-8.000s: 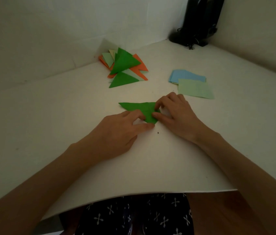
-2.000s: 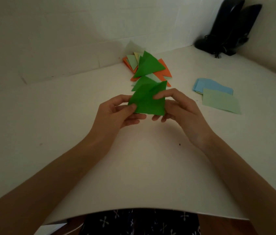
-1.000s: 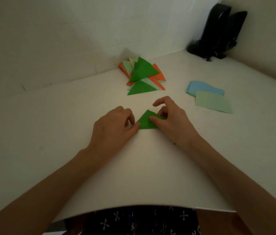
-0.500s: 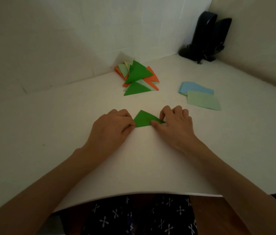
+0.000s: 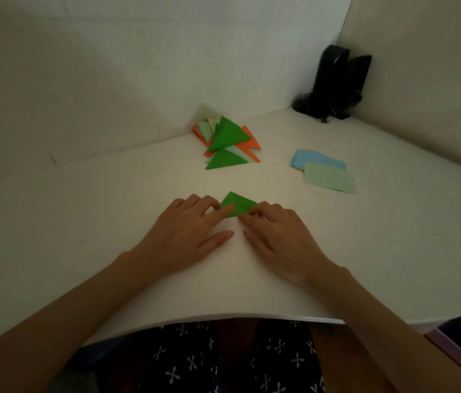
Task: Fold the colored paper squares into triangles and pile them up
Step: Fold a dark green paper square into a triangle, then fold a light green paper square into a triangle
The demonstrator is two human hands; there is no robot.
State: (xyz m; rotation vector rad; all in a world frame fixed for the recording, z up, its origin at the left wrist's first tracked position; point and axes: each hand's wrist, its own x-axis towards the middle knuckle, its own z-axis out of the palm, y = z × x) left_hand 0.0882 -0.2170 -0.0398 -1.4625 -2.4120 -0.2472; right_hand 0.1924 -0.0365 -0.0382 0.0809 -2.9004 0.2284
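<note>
Green triangle (image 5: 237, 203) lies flat on the table (image 5: 82, 222), front centre. Left hand (image 5: 189, 236) presses it with a straight index finger; right hand (image 5: 279, 236) has bent fingertips on its right corner, pinch or press unclear. Triangle pile (image 5: 225, 140) sits behind by the wall, paper squares (image 5: 327, 175) to the right, both well apart.

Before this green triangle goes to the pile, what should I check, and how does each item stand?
1. The green triangle is folded and lies flat on the table: ok.
2. The left hand presses it with a straight forefinger: ok.
3. The right hand has a grip on its right corner: cannot tell, the curled fingers hide it.
4. Bare table lies between it and the pile of folded triangles by the wall: ok.
5. The unfolded squares wait at the right, apart from both hands: ok.
</note>
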